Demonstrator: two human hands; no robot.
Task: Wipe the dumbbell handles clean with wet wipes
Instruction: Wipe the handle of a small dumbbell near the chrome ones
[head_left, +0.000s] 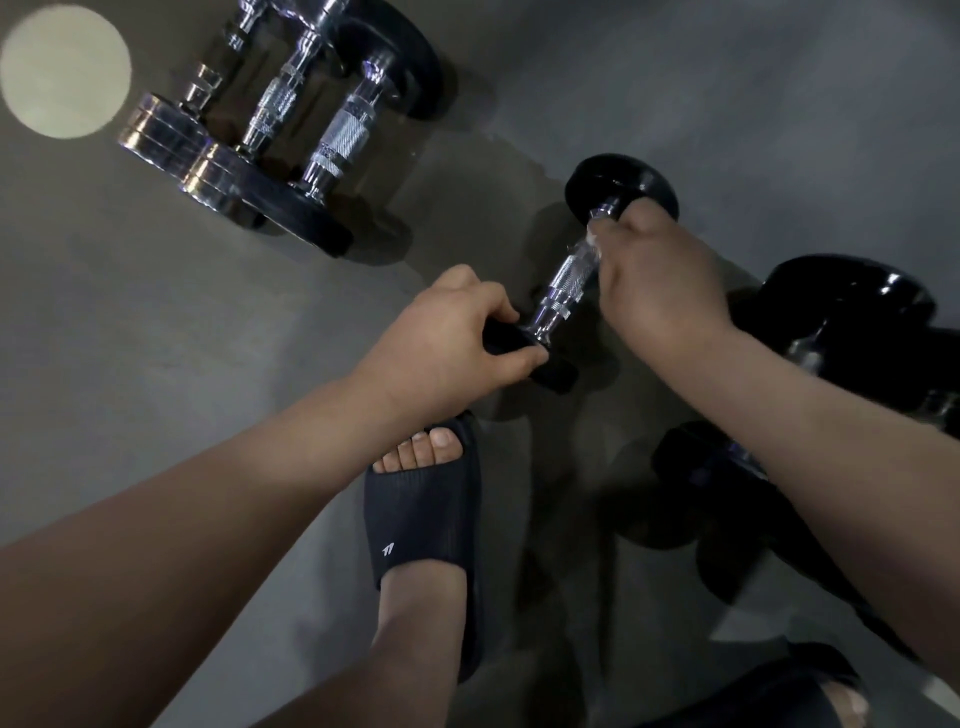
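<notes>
Head view, one entry. Dumbbell (563, 283): chrome knurled bar with black heads, at the centre of the grey floor (727, 78), its bar running from near-left to far-right; whether the near head rested on the floor could not be told. Left hand (447, 338): fingers and thumb curled round the near black head, steadying it. Right hand (660, 280): closed round the far part of the bar, a scrap of white wet wipe (592, 244) showing at the fingertips, close to the far head. Three more dumbbells (280, 130) lay side by side far left; darker ones (852, 322) lay to the right, partly behind the right forearm. A foot in a dark slipper (421, 519) stood just near of the held head. Judgement on the step: the wipe looked bunched at the far end, so the near knurl and collar likely remained to be done. Good practice would be a firm hold on the head against rolling, the wipe wrapped fully round the bar, twisted and drawn toward the near collar, since knurling traps grime — and the weight kept off the toes.
</notes>
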